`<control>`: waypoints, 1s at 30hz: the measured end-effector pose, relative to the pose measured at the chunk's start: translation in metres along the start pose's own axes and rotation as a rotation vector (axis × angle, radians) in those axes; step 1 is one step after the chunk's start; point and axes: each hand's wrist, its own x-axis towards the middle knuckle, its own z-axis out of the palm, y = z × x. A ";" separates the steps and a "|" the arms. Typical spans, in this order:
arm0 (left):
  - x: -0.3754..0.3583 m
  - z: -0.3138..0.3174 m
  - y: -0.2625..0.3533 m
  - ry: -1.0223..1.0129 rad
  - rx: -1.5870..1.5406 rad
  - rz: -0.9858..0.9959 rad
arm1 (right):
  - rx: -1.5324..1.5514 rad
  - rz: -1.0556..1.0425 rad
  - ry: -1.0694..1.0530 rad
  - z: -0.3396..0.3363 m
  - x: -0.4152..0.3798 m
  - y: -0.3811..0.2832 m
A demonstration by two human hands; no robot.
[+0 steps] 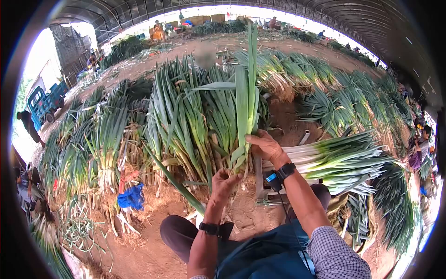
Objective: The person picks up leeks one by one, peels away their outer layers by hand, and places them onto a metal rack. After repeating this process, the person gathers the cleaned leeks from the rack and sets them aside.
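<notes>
Held upright in front of me is a large green onion, its long leaves pointing up and away. My right hand pinches it around the lower leaves. Lower down, my left hand is closed at the stalk's base, where some leaf pieces bend outward; the fingers partly hide the stem. To the right of my right hand lies a stack of green onions with clean white stems. Beyond my hands stands a thick row of untrimmed green onions with brownish bases. Another green onion slants near my left wrist.
A metal-framed stand holds the white-stemmed stack. A blue plastic piece and peeled scraps lie on the soil at left. Further bundles spread right. A blue truck and other people are farther off.
</notes>
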 end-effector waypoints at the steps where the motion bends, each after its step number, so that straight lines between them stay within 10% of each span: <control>1: -0.001 0.003 0.001 0.007 -0.037 0.028 | 0.001 -0.008 0.018 -0.001 0.001 0.004; 9: 0.001 -0.017 -0.018 0.056 0.426 0.119 | -0.626 -0.099 0.366 0.023 0.031 0.011; 17: -0.022 0.009 0.012 0.163 -0.101 0.124 | -0.619 -0.381 0.287 0.031 0.061 0.044; 19: -0.020 0.001 0.029 0.158 -0.141 0.091 | -0.230 -0.142 0.292 0.079 0.025 0.015; 24: -0.022 -0.011 0.040 0.046 -0.111 0.086 | -0.700 -0.028 0.044 0.024 -0.015 0.119; 28: -0.022 -0.023 0.045 0.041 -0.077 0.055 | -0.612 0.598 0.011 0.012 -0.028 0.143; 30: -0.024 -0.028 0.042 0.009 -0.087 0.043 | -1.241 0.399 -0.065 0.012 -0.012 0.119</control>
